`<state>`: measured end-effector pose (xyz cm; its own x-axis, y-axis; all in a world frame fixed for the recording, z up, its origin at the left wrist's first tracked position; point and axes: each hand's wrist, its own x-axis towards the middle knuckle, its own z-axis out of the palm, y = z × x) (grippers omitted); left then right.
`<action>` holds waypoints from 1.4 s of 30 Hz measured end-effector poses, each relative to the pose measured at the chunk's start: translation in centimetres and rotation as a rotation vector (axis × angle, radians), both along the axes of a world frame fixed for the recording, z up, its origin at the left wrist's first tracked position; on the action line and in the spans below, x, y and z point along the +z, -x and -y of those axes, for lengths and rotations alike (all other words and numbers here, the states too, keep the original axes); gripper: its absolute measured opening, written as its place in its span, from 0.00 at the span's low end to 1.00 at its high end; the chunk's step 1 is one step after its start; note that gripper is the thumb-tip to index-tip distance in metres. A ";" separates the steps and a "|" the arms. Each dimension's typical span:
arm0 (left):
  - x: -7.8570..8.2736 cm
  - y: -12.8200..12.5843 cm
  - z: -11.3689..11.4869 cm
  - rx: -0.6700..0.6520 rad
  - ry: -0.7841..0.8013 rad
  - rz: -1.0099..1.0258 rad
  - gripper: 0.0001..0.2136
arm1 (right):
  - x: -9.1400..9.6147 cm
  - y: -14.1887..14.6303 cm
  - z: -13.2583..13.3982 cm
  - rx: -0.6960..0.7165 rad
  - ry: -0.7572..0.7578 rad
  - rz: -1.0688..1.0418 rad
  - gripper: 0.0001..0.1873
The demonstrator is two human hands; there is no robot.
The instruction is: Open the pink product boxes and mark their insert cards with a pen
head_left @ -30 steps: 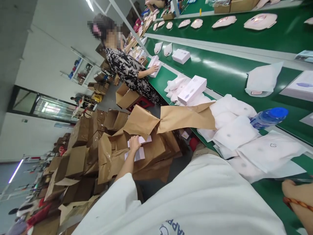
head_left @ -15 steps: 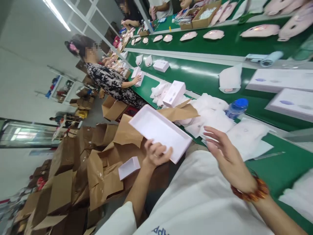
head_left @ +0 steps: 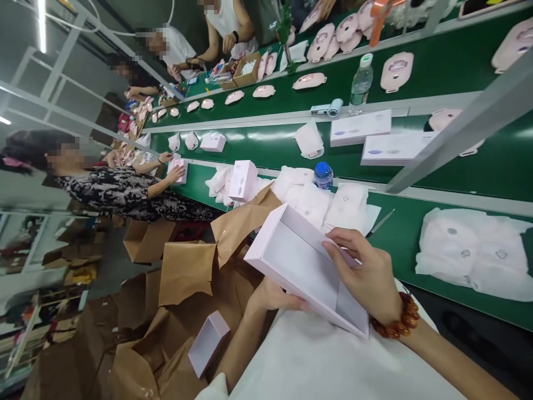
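Head cam: vs 0.5 s ago, R hand is now on the white box too, fingers pinching its rim; L hand grips from below, partly hidden. Box thus held 2-handed, open side tilted up, nr brown paper & green surface.

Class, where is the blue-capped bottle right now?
In the head view, the blue-capped bottle is right of centre, beside the white packets, beyond the held white box.

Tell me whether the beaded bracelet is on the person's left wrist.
No: the beaded bracelet is on the wrist of the right hand, while the left hand supports the open box.
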<state>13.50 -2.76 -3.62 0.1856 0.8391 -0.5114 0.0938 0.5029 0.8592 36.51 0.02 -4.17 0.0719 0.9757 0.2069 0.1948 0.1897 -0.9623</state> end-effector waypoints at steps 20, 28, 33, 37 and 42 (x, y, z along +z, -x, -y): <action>2.3 0.8 -1.6 -0.223 0.051 -0.056 0.34 | 0.9 -0.4 1.4 0.121 0.015 0.141 0.25; 1.4 -2.0 1.9 0.151 -0.200 -0.141 0.49 | -0.3 -0.2 2.3 0.170 0.160 0.124 0.38; 2.7 -2.6 1.7 0.063 -0.276 -0.140 0.47 | -0.9 0.2 2.5 0.183 0.122 0.175 0.42; 1.8 -1.7 2.0 0.055 -0.338 -0.120 0.42 | -1.3 -0.1 2.3 0.189 0.102 0.198 0.42; 2.0 -2.0 2.6 0.071 -0.401 -0.168 0.42 | -1.2 -0.2 2.6 0.203 0.108 0.176 0.39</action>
<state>15.54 -5.34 -1.60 0.0620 0.9850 -0.1611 0.2260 0.1434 0.9635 36.69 -2.57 -5.37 -0.1548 0.9835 0.0933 0.3294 0.1404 -0.9337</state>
